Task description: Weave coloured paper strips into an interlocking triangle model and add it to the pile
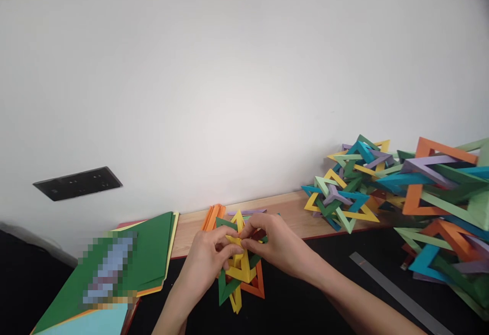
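Left hand (pixel 208 256) and right hand (pixel 277 243), lower centre of frame, both pinch the yellow-green-orange paper model (pixel 240 274). Judgement: seat the yellow strut with fingertip pressure only, no crushing. Finished models (pixel 344 192) at right; paper stack (pixel 151 246) at left.

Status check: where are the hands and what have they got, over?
Left hand and right hand both pinching the half-built paper star, yellow, green, orange struts. Finished paper stars stacked far right. Green paper stack left. Nothing between the hands.
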Demonstrator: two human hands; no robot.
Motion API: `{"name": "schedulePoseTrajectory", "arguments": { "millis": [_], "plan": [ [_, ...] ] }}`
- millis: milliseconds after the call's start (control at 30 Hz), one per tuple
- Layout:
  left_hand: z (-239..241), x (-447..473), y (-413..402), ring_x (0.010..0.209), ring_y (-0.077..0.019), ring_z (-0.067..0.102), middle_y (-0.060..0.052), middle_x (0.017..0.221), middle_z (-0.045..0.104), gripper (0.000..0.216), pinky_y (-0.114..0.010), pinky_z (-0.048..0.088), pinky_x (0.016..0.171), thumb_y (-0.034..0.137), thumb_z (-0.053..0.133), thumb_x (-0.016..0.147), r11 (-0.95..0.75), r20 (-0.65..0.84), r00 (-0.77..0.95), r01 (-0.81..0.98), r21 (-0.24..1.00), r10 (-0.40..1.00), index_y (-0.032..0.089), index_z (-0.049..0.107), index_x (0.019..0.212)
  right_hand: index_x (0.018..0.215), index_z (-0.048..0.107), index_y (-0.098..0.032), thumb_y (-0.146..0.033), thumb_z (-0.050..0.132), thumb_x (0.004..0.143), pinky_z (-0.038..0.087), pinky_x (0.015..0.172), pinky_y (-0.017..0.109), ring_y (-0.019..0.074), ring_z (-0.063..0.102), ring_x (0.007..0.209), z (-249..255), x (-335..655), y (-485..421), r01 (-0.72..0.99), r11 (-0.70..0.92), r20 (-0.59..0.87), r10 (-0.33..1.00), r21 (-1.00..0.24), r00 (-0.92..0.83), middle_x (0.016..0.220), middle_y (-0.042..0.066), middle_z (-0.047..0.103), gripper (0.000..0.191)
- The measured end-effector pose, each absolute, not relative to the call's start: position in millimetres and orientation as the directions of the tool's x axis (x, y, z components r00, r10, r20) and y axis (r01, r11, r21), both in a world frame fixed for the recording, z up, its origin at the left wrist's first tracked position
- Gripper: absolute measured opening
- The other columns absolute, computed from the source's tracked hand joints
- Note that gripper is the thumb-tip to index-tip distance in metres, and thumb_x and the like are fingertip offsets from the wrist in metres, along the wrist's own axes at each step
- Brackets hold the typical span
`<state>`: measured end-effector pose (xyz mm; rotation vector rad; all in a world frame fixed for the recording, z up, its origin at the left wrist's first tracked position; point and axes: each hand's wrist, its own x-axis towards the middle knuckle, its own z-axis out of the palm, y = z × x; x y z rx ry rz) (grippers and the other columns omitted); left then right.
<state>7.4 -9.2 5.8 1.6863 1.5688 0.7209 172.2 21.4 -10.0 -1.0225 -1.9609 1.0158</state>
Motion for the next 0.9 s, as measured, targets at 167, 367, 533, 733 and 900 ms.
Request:
{"name": "schedulePoseTrajectory", "arguments": {
  "millis": [167, 367, 533, 733, 900],
  "plan": [
    [9.2, 4.4, -9.4, 0.042, -0.0129, 0.049, 0.005, 0.048, 0.052, 0.01, -0.022, 0.038, 0.043, 0.024, 0.057, 0.076, -0.022, -0.051, 0.098, 0.628, 0.778, 0.994, 0.018, 0.064, 0.08, 0.07, 0.061, -0.016, -0.009, 0.059, 0.077, 0.043, 0.064, 0.026, 0.0161, 0.057, 0.072, -13.0, 165.3, 18.9, 0.374, 0.47, 0.295, 0.849, -0.8, -0.438, 0.076, 0.003, 0.063, 0.01],
    [8.2, 0.0, -9.2, 0.04, -0.0127, 0.048, 0.006, 0.046, 0.052, 0.014, -0.023, 0.039, 0.043, 0.031, 0.058, 0.078, -0.051, -0.025, 0.115, 0.612, 0.789, 0.993, 0.019, 0.063, 0.083, 0.073, 0.063, -0.018, -0.007, 0.059, 0.077, 0.042, 0.063, 0.024, 0.0143, 0.056, 0.071, -16.2, 166.5, 21.7, 0.321, 0.5, 0.325, 0.822, -0.804, -0.467, 0.075, 0.001, 0.061, 0.013],
    [6.4, 0.2, -9.2, 0.041, -0.0135, 0.051, 0.005, 0.047, 0.052, 0.01, -0.022, 0.039, 0.04, 0.026, 0.057, 0.077, -0.03, -0.048, 0.118, 0.583, 0.812, 0.992, 0.019, 0.063, 0.08, 0.071, 0.062, -0.017, -0.009, 0.062, 0.076, 0.043, 0.061, 0.024, 0.0139, 0.056, 0.069, -13.9, 167.2, 21.6, 0.309, 0.494, 0.321, 0.822, -0.813, -0.469, 0.074, 0.001, 0.061, 0.01],
    [5.6, 2.9, -8.7, 0.04, -0.0132, 0.05, 0.005, 0.048, 0.053, 0.01, -0.023, 0.042, 0.04, 0.023, 0.054, 0.075, -0.043, -0.028, 0.112, 0.588, 0.808, 0.993, 0.018, 0.062, 0.079, 0.07, 0.061, -0.017, -0.009, 0.059, 0.076, 0.043, 0.061, 0.024, 0.0151, 0.057, 0.072, -19.5, 163.3, 20.7, 0.334, 0.502, 0.334, 0.829, -0.798, -0.448, 0.075, 0.002, 0.062, 0.011],
    [6.8, -1.8, -7.9, 0.04, -0.013, 0.051, 0.005, 0.048, 0.054, 0.012, -0.023, 0.042, 0.041, 0.022, 0.055, 0.074, 0.019, -0.1, 0.121, 0.539, 0.842, 0.988, 0.017, 0.061, 0.083, 0.07, 0.062, -0.017, -0.008, 0.061, 0.076, 0.041, 0.06, 0.023, 0.0133, 0.055, 0.069, -20.2, 163.4, 23.7, 0.303, 0.512, 0.342, 0.814, -0.804, -0.469, 0.073, 0.0, 0.06, 0.011]
  ]
}}
